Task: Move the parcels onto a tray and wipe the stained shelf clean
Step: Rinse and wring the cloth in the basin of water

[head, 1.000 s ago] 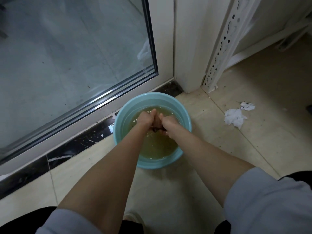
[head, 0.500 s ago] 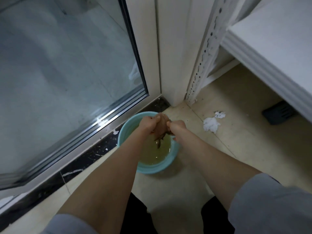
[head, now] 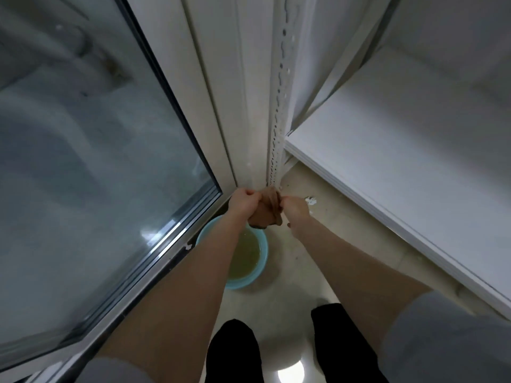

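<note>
A wet brown cloth (head: pixel 267 210) is bunched between both hands, high above the floor. My left hand (head: pixel 242 200) grips its left end and my right hand (head: pixel 295 208) grips its right end. Below them on the floor stands a light blue basin (head: pixel 262 246) holding murky yellowish water. The white shelf (head: pixel 401 150) runs along the right side, its front edge slanting down to the lower right. No parcels or tray are in view.
A glass sliding door (head: pixel 96 167) fills the left, with its white frame beside a perforated shelf upright (head: pixel 278 111). A crumpled white tissue (head: pixel 311 200) lies on the tiled floor under the shelf. My dark trouser legs (head: pixel 235 352) show at the bottom.
Both hands have lifted the cloth out of the basin water and well above it. The view has risen, so the basin looks smaller and the shelf surface has come into sight.
</note>
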A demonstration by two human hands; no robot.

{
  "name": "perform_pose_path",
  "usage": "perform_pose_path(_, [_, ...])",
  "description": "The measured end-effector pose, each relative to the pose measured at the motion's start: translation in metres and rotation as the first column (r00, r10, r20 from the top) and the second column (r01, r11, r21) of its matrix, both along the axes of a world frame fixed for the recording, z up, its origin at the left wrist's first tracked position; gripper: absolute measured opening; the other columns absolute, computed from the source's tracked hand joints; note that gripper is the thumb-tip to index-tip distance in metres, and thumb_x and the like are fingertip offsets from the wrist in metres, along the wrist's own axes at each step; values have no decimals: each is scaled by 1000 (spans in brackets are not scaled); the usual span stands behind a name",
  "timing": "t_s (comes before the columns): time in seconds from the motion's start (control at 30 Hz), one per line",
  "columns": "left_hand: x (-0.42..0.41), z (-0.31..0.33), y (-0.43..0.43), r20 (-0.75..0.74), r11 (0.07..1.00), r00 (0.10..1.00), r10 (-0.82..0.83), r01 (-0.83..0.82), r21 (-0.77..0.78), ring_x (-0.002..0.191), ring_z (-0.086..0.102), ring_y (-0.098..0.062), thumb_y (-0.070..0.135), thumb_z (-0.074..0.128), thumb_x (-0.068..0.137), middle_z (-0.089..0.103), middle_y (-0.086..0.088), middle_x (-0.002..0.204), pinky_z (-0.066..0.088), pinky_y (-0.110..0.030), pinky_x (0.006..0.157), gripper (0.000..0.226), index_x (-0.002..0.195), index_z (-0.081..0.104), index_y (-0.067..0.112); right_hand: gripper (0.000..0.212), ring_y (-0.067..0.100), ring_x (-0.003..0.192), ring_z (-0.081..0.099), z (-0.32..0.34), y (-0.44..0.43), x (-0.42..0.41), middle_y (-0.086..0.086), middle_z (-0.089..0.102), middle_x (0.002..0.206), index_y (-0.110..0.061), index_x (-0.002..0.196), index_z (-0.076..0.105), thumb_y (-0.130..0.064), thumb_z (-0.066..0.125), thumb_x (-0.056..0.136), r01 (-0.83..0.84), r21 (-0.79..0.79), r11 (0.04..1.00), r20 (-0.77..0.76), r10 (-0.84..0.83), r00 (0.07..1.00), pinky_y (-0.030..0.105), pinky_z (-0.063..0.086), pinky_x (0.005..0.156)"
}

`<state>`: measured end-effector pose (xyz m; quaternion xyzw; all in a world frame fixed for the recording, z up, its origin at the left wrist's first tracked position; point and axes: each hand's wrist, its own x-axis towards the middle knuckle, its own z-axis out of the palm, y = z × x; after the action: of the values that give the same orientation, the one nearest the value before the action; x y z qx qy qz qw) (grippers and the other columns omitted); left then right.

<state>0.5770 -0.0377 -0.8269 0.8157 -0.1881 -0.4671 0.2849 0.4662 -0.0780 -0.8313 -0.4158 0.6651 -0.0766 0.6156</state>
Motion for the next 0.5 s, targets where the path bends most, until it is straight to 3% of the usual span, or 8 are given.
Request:
perform_pose_path(0.07, [-11, 29, 1, -32, 999, 999, -18, 17, -35, 103, 57, -23, 12, 58, 90, 62, -10, 107, 46, -32, 92, 23, 111, 62, 5, 21, 14, 70, 46, 31, 3, -10, 5, 50, 82, -11, 83, 54, -21, 44, 98, 46, 52, 998, 40, -48, 998, 31, 37, 78])
perform_pose_path(0.2, [-41, 103, 9, -111, 990, 990, -91, 78, -118, 102, 57, -20, 18, 61, 90, 61, -7, 109, 49, -35, 95, 28, 117, 58, 12, 47, 19, 89, 59, 103, 20, -35, 6, 64, 106, -11, 113, 60, -51, 52, 88, 146, 113, 983, 64, -154, 986, 37, 39, 83])
perform_pose_path(0.3, [-61, 166, 17, -141, 978, 975, -171, 151, -145, 98, 60, -21, 19, 59, 91, 60, -3, 101, 51, -35, 92, 31, 121, 54, 20, 66, 18, 102, 58, 156, 34, -59, 1, 60, 120, -16, 122, 58, -65, 58, 77, 203, 129, 971, 87, -215, 973, 38, 43, 84])
perform_pose_path(0.4, [-85, 221, 22, -153, 940, 939, -309, 277, -197, 107, 60, -24, 7, 55, 86, 63, -7, 114, 49, -39, 99, 41, 125, 54, 20, 55, 22, 110, 55, 210, 50, -89, -1, 57, 115, -21, 116, 55, -66, 47, 87, 256, 164, 953, 167, -283, 944, 44, 39, 100])
perform_pose_path(0.5, [-112, 271, 24, -137, 892, 895, -424, 386, -235, 113, 58, -23, 8, 59, 82, 61, -7, 122, 46, -38, 103, 48, 128, 54, 23, 47, 21, 96, 59, 257, 63, -116, 0, 61, 106, -19, 109, 57, -60, 53, 87, 335, 149, 930, 241, -362, 900, 45, 39, 97])
